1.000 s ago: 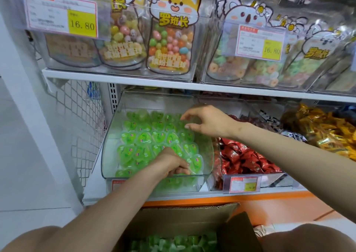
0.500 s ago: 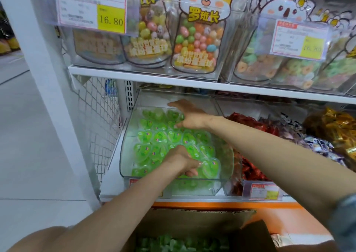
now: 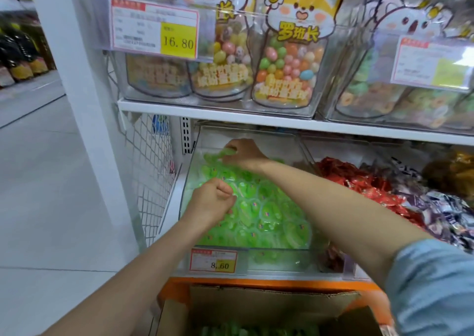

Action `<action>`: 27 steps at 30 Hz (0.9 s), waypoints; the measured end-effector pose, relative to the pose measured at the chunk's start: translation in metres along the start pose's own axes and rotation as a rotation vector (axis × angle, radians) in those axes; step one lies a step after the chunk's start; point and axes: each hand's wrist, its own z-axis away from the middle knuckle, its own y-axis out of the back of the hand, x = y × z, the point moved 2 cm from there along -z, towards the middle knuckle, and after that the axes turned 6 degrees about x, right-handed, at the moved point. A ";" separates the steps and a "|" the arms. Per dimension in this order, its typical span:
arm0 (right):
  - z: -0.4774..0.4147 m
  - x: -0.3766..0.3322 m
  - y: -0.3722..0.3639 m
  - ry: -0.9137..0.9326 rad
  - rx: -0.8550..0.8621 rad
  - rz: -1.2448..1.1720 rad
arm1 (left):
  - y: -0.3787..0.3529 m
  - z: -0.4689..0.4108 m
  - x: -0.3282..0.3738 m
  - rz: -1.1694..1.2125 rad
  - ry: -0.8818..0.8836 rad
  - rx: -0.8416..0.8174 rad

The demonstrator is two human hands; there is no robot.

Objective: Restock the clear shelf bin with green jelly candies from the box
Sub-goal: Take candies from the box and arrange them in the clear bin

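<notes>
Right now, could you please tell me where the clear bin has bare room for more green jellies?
Bare room lies at the back of the clear bin, between its rear wall and the right hand, which pinches a jelly. A thin strip seems free along the left wall. The middle and front are crowded with green jellies, under the left hand.

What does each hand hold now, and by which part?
The right hand pinches a green jelly candy by one end. The left hand is curled over the pile of candies; whether it holds one cannot be told.
</notes>
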 end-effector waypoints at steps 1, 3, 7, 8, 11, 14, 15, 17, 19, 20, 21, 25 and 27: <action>0.005 0.000 0.010 -0.069 0.019 -0.158 | 0.002 -0.002 0.000 -0.060 -0.053 0.053; 0.024 0.000 0.031 -0.268 -0.065 -0.598 | 0.005 -0.005 0.004 -0.127 -0.155 0.160; 0.073 0.005 0.063 -0.446 -0.465 -1.042 | 0.002 -0.008 0.014 0.069 -0.212 0.186; 0.086 0.006 0.067 -0.451 -0.516 -1.056 | 0.000 -0.007 0.016 0.133 -0.203 0.143; 0.113 0.007 0.075 -0.466 -0.549 -1.079 | -0.010 0.001 0.022 0.220 -0.209 0.030; 0.128 0.009 0.080 -0.456 -0.482 -1.011 | -0.018 0.010 0.026 0.231 -0.203 -0.037; 0.131 0.009 0.081 -0.445 -0.463 -0.966 | -0.020 0.013 0.026 0.229 -0.191 -0.059; 0.137 0.009 0.085 -0.394 -0.444 -0.827 | -0.024 0.018 0.028 0.244 -0.162 -0.098; 0.143 0.005 0.090 -0.295 -0.432 -0.634 | -0.027 0.022 0.029 0.306 -0.114 -0.138; 0.145 0.004 0.091 -0.244 -0.415 -0.577 | -0.028 0.023 0.030 0.355 -0.080 -0.159; 0.146 0.004 0.091 -0.219 -0.383 -0.551 | -0.029 0.025 0.031 0.398 -0.043 -0.179; 0.151 0.007 0.089 -0.323 -0.296 -0.651 | -0.029 0.029 0.035 0.538 0.117 -0.285; 0.155 0.007 0.088 -0.360 -0.273 -0.742 | -0.031 0.029 0.035 0.648 0.212 -0.290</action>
